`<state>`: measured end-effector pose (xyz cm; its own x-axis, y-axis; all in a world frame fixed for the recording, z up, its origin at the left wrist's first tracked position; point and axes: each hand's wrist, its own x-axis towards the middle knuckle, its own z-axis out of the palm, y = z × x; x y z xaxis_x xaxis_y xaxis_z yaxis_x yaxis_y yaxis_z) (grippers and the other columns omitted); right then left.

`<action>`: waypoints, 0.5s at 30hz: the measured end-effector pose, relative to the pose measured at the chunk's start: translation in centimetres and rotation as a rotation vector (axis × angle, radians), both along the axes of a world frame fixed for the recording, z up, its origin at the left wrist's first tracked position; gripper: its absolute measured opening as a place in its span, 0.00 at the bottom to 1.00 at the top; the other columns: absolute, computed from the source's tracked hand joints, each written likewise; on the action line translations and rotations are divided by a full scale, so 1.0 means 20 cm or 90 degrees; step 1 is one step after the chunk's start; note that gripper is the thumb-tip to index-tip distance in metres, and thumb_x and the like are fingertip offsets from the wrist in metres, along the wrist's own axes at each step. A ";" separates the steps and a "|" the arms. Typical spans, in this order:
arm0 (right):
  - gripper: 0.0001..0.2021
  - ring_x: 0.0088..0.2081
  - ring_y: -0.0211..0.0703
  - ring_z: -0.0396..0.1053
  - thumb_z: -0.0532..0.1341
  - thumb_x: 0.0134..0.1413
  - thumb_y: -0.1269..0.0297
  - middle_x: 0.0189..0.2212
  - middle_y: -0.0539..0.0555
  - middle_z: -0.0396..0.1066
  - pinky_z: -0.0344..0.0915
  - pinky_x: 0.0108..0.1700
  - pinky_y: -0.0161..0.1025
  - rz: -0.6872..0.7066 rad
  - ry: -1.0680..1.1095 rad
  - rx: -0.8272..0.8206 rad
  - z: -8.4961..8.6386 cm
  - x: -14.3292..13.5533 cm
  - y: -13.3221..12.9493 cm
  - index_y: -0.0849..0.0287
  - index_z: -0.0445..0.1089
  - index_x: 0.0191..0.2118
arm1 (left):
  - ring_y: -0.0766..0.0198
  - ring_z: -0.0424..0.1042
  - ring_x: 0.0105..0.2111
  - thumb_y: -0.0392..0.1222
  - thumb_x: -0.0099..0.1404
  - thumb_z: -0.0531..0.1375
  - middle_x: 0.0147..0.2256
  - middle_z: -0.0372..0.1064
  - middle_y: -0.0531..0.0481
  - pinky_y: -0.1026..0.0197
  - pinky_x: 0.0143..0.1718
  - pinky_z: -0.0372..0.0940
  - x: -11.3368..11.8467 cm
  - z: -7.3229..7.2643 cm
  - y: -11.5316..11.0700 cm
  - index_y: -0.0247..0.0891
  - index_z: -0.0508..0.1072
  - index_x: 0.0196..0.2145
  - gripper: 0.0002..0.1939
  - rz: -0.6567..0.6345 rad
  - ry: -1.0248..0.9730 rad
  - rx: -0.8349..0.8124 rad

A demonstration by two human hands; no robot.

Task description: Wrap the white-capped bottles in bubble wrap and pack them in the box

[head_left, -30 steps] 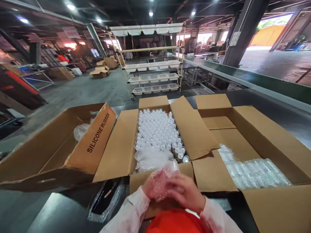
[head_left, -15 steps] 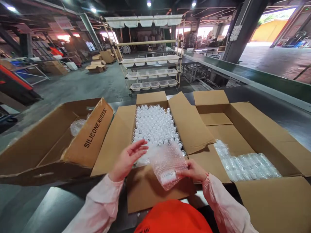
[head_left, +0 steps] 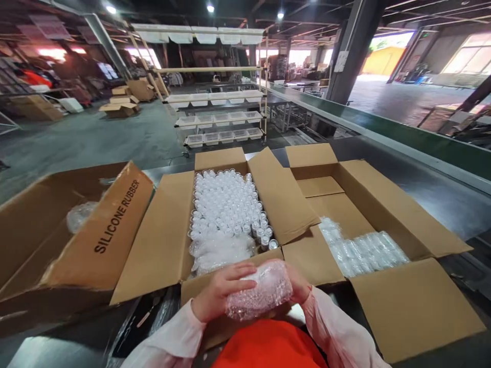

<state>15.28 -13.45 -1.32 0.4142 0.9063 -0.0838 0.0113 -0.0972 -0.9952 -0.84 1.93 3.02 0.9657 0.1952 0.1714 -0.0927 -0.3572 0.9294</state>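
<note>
In the head view, the left hand and the right hand grasp a bubble-wrap bundle at the near edge of the middle box. With a loose grip, the wrap could slip open.

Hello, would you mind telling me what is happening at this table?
Both the left hand and the right hand hold a bubble-wrapped bundle in front of the middle carton, which is full of clear-topped containers. Wrapped packs partly fill the right carton.
</note>
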 end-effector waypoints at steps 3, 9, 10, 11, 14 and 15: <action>0.22 0.40 0.48 0.72 0.57 0.55 0.51 0.42 0.60 0.73 0.70 0.40 0.44 0.051 -0.029 0.031 0.02 0.02 -0.02 0.62 0.70 0.49 | 0.48 0.71 0.48 0.38 0.51 0.66 0.46 0.74 0.41 0.48 0.51 0.63 0.01 -0.04 -0.02 0.47 0.80 0.35 0.11 0.027 0.022 -0.004; 0.30 0.52 0.49 0.65 0.65 0.48 0.56 0.50 0.62 0.67 0.62 0.54 0.46 0.162 -0.361 0.153 0.11 0.03 -0.09 0.60 0.64 0.57 | 0.48 0.70 0.49 0.47 0.55 0.63 0.47 0.74 0.45 0.47 0.53 0.62 0.04 -0.06 -0.03 0.46 0.80 0.38 0.13 0.078 0.082 -0.092; 0.26 0.48 0.47 0.68 0.64 0.50 0.55 0.47 0.61 0.70 0.65 0.51 0.43 0.127 -0.353 0.120 0.10 0.03 -0.10 0.60 0.66 0.55 | 0.48 0.69 0.51 0.46 0.54 0.63 0.49 0.72 0.46 0.47 0.54 0.61 0.04 -0.06 -0.03 0.48 0.79 0.40 0.15 0.061 0.092 -0.072; 0.23 0.43 0.44 0.70 0.62 0.52 0.55 0.43 0.59 0.72 0.67 0.46 0.40 0.101 -0.325 0.078 0.08 0.02 -0.11 0.60 0.68 0.52 | 0.48 0.68 0.52 0.46 0.53 0.64 0.51 0.71 0.47 0.48 0.55 0.60 0.04 -0.06 -0.03 0.50 0.78 0.42 0.17 0.039 0.101 -0.045; 0.17 0.36 0.41 0.72 0.56 0.58 0.55 0.37 0.54 0.75 0.68 0.38 0.36 0.088 -0.280 -0.045 0.04 0.00 -0.12 0.59 0.70 0.48 | 0.50 0.69 0.50 0.47 0.54 0.64 0.50 0.72 0.47 0.51 0.53 0.63 0.07 -0.09 -0.06 0.53 0.78 0.43 0.16 0.018 0.127 0.010; 0.18 0.37 0.43 0.72 0.57 0.57 0.55 0.38 0.55 0.75 0.68 0.39 0.38 0.109 -0.313 -0.064 0.03 -0.01 -0.13 0.59 0.69 0.48 | 0.51 0.71 0.47 0.48 0.56 0.62 0.47 0.73 0.47 0.52 0.52 0.64 0.09 -0.11 -0.08 0.52 0.79 0.41 0.13 0.034 0.131 0.006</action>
<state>15.04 -16.04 -0.62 0.2736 0.9618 -0.0070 0.4983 -0.1480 -0.8543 1.02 0.34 0.78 0.9689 0.2460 -0.0269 0.1183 -0.3647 0.9236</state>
